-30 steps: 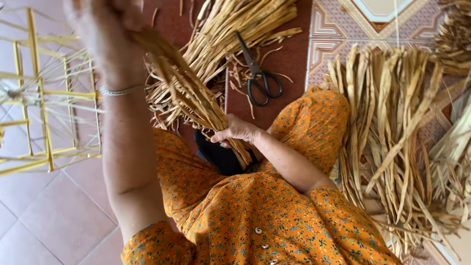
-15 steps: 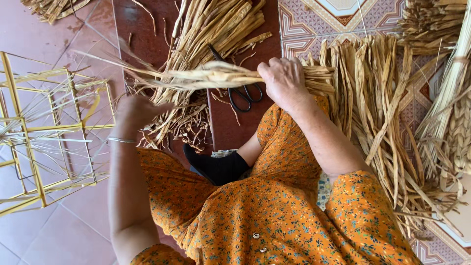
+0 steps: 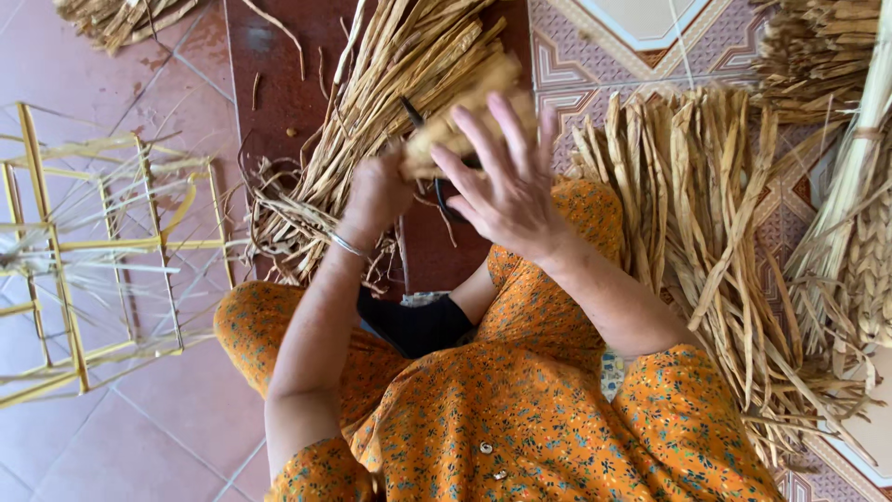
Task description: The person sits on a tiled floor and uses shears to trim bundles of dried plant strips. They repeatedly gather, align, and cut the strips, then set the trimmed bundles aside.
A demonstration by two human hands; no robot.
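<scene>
Over your lap, your left hand [image 3: 376, 191] is fisted around a bundle of dried straw strips [image 3: 465, 121]; your right hand [image 3: 502, 181] is open, fingers spread, against the same bundle; loose straw pile [image 3: 390, 84] behind; yellow wire frame [image 3: 84, 251] well off left; more strips [image 3: 706, 214] on right.

A short, folded bundle of dry tan straw strips [image 3: 465, 125] is sitting gripped at its near end, angling away.
</scene>
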